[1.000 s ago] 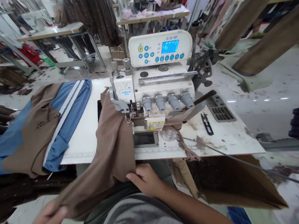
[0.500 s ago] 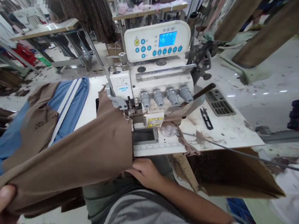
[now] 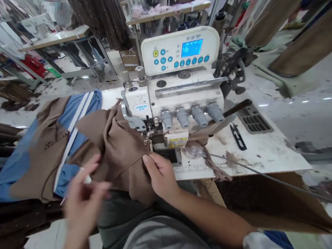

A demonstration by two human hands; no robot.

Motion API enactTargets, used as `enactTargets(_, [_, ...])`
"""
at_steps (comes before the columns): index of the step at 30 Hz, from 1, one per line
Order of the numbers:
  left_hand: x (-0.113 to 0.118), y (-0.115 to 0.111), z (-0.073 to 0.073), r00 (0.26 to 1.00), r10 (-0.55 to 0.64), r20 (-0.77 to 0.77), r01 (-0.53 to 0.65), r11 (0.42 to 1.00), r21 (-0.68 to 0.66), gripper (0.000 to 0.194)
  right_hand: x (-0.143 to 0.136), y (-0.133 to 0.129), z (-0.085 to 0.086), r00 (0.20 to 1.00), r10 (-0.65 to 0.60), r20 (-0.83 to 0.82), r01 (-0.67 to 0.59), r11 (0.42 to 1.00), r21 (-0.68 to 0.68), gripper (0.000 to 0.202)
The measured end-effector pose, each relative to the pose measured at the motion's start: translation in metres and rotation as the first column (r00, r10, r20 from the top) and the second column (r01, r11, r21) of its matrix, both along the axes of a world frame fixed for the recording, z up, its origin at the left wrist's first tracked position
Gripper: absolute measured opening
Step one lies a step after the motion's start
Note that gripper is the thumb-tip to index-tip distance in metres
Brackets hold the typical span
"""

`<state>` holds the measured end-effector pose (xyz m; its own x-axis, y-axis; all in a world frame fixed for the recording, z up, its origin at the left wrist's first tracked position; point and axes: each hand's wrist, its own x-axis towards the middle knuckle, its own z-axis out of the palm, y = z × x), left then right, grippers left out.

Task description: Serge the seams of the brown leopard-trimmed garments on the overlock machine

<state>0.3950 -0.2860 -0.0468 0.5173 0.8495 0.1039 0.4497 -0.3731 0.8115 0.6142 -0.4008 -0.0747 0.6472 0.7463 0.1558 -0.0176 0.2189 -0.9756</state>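
Brown fabric (image 3: 124,148) lies bunched at the left of a white sewing machine (image 3: 182,91), with one part close to the presser foot (image 3: 146,136). My right hand (image 3: 162,175) pinches the fabric's edge between thumb and fingers, just below the needle area. My left hand (image 3: 84,198), blurred by motion, is over the lower left of the fabric with its fingers apart and nothing held. A brown and blue garment with white stripes (image 3: 51,143) is spread on the left.
Black thread snips (image 3: 238,137) and a grey compartment tray (image 3: 256,117) lie on the white table (image 3: 283,159), right of the machine. A thin cable (image 3: 253,171) crosses its front edge above a cardboard box (image 3: 262,207). A person sits at the back left.
My left hand has let go of the fabric and moved right and up. The stretched fabric is now bunched. My right hand has moved up, nearer the needle, with the edge in its fingers.
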Motion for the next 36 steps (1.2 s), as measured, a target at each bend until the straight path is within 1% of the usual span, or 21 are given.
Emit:
enactTargets(1, [0.008,-0.005,-0.019,0.997,-0.018,-0.076,0.008,0.991,-0.131,0.069,-0.001,0.002,0.001,1.000,-0.017,-0.022,0.017,1.000,-0.003,0.042])
enactTargets(2, [0.011,-0.006,-0.033,0.994,0.000,-0.107,-0.020,0.982,-0.189,0.056,-0.003,0.002,0.002,0.998,-0.027,-0.048,0.027,1.000,-0.008,0.042])
enactTargets(3, [0.009,-0.002,-0.038,0.986,0.062,-0.157,-0.084,0.987,-0.137,0.043,-0.004,0.001,0.002,0.996,-0.022,-0.082,0.021,1.000,-0.014,0.043])
enactTargets(4, [0.004,0.005,-0.035,0.969,0.150,-0.195,-0.151,0.988,0.012,0.035,-0.005,-0.001,0.003,0.992,-0.001,-0.123,-0.002,1.000,-0.021,0.044])
enactTargets(5, [-0.003,0.016,-0.023,0.948,0.252,-0.193,-0.204,0.950,0.237,0.030,-0.006,-0.005,0.005,0.985,0.039,-0.166,-0.044,0.999,-0.031,0.046])
enactTargets(6, [-0.009,0.030,-0.005,0.937,0.307,-0.167,-0.203,0.867,0.454,0.029,-0.006,-0.009,0.007,0.974,0.088,-0.206,-0.099,0.994,-0.042,0.047])
enactTargets(7, [-0.012,0.044,0.016,0.945,0.307,-0.109,-0.181,0.773,0.609,0.026,-0.007,-0.014,0.010,0.962,0.138,-0.236,-0.155,0.986,-0.056,0.048])
enactTargets(8, [-0.010,0.057,0.038,0.960,0.279,-0.012,-0.178,0.645,0.743,0.022,-0.007,-0.019,0.013,0.952,0.179,-0.247,-0.203,0.976,-0.074,0.048])
enactTargets(9, [-0.004,0.067,0.057,0.984,0.178,0.017,-0.117,0.571,0.812,0.023,-0.008,-0.024,0.017,0.949,0.209,-0.234,-0.237,0.967,-0.097,0.047])
enactTargets(10, [0.007,0.072,0.072,0.996,0.085,-0.025,-0.027,0.555,0.831,0.027,-0.009,-0.029,0.020,0.953,0.232,-0.195,-0.258,0.959,-0.120,0.046])
enactTargets(11, [0.023,0.073,0.082,0.997,-0.023,-0.073,0.072,0.584,0.809,0.027,-0.011,-0.034,0.021,0.961,0.243,-0.133,-0.261,0.955,-0.139,0.045])
enactTargets(12, [0.040,0.069,0.086,0.978,-0.168,-0.120,0.200,0.631,0.750,0.025,-0.014,-0.039,0.022,0.969,0.240,-0.055,-0.245,0.958,-0.149,0.043])
enactTargets(13, [0.059,0.061,0.084,0.938,-0.313,-0.150,0.328,0.659,0.676,0.024,-0.018,-0.045,0.020,0.974,0.224,0.026,-0.218,0.965,-0.143,0.041])
enactTargets(14, [0.076,0.052,0.077,0.886,-0.433,-0.164,0.436,0.661,0.611,0.026,-0.022,-0.050,0.016,0.976,0.195,0.096,-0.183,0.975,-0.124,0.038])
enactTargets(16, [0.103,0.034,0.057,0.808,-0.561,-0.181,0.554,0.618,0.558,0.029,-0.028,-0.057,0.003,0.979,0.131,0.157,-0.119,0.990,-0.081,0.027])
enactTargets(19, [0.119,0.023,0.030,0.823,-0.534,-0.192,0.523,0.581,0.624,0.027,-0.028,-0.056,-0.017,0.992,0.116,0.050,-0.111,0.989,-0.093,0.015])
enactTargets(21, [0.123,0.024,0.023,0.837,-0.518,-0.173,0.486,0.562,0.670,0.018,-0.019,-0.049,-0.024,0.986,0.169,-0.008,-0.169,0.980,-0.108,0.016])
enactTargets(23, [0.126,0.026,0.022,0.840,-0.514,-0.175,0.467,0.521,0.714,0.013,-0.005,-0.042,-0.028,0.969,0.245,0.040,-0.239,0.964,-0.116,0.013])
enactTargets(27, [0.131,0.023,0.022,0.829,-0.500,-0.252,0.493,0.439,0.751,0.014,0.014,-0.033,-0.032,0.934,0.299,0.197,-0.275,0.951,-0.141,0.042])
enactTargets(31, [0.128,0.025,0.017,0.798,-0.550,-0.246,0.499,0.374,0.782,0.027,0.015,-0.035,-0.039,0.932,0.277,0.233,-0.262,0.961,-0.091,0.049])
enactTargets(36, [0.125,0.035,0.016,0.722,-0.636,-0.272,0.551,0.292,0.781,0.050,0.012,-0.037,-0.048,0.923,0.238,0.302,-0.242,0.970,-0.025,0.051])
